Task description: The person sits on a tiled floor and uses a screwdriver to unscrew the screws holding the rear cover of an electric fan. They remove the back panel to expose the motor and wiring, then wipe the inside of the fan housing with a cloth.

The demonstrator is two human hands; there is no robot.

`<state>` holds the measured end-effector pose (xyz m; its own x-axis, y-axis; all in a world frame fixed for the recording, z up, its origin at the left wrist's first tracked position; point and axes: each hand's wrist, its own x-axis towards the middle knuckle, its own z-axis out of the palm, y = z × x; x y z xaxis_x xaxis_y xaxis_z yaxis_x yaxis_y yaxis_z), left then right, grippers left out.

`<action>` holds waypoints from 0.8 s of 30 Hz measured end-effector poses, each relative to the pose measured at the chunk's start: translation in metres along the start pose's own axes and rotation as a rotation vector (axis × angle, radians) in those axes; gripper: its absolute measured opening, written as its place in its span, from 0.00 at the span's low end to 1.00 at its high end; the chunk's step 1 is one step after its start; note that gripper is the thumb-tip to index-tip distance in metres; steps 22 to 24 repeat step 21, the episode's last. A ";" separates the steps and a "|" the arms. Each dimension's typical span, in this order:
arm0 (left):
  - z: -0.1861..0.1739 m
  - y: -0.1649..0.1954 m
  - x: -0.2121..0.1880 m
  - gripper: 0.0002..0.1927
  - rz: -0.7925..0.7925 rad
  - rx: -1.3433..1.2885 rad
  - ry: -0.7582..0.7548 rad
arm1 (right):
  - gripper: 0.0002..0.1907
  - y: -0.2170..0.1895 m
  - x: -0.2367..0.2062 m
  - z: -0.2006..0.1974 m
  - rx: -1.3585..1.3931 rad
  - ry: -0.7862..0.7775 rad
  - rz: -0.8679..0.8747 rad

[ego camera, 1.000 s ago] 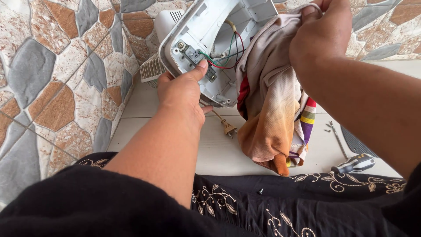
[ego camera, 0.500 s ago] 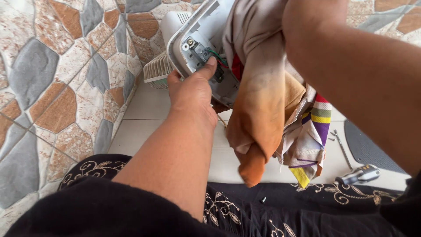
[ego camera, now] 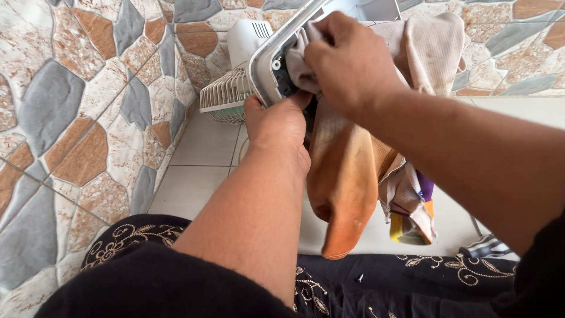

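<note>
L hand (ego camera: 276, 126) grips the white fan housing (ego camera: 268, 65) by its edge, held up over the floor. R hand (ego camera: 353, 65), closed on a stained cloth (ego camera: 347, 176), presses it inside. Looks mid-wipe; grille (ego camera: 220, 97) lies apart, casing open.

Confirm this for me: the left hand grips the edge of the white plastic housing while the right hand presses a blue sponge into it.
Not quite. The head view shows the left hand gripping the edge of the white plastic housing, but the right hand presses a stained beige and orange cloth into it, not a blue sponge.
</note>
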<state>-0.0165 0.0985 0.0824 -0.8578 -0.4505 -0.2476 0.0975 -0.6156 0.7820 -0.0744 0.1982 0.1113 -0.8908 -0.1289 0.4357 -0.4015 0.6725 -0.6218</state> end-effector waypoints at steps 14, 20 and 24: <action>-0.001 0.029 0.001 0.31 -0.054 0.125 -0.068 | 0.27 -0.001 0.017 0.011 -0.341 -0.024 -0.192; 0.000 0.033 0.009 0.32 -0.056 0.138 -0.050 | 0.31 -0.010 0.016 0.008 -0.325 -0.074 -0.197; -0.002 0.034 0.009 0.33 -0.064 0.151 -0.045 | 0.32 -0.011 0.015 0.006 -0.315 -0.079 -0.195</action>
